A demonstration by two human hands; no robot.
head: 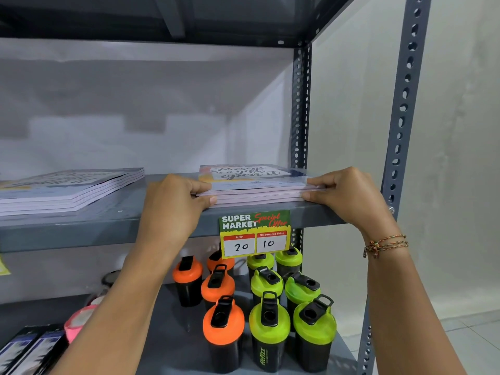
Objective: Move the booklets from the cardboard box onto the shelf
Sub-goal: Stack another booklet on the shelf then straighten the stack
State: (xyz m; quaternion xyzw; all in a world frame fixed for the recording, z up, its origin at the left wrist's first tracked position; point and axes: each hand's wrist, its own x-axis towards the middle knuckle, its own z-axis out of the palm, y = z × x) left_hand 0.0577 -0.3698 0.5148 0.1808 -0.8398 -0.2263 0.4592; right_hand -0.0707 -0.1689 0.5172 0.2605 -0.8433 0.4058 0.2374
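A small stack of booklets (254, 182) with a lettered cover lies flat at the front right of the grey metal shelf (108, 226). My left hand (176, 201) grips the stack's left edge, thumb below and fingers on top. My right hand (343, 193) grips the stack's right edge in the same way. A second stack of booklets (67, 190) rests further left on the same shelf, fanned a little. The cardboard box is out of view.
A supermarket price tag (254, 234) hangs from the shelf's front lip. On the lower shelf stand several shaker bottles, orange-lidded (219, 320) and green-lidded (313, 328). A perforated upright post (403, 104) borders the right side. Dark flat packs (29, 347) lie at lower left.
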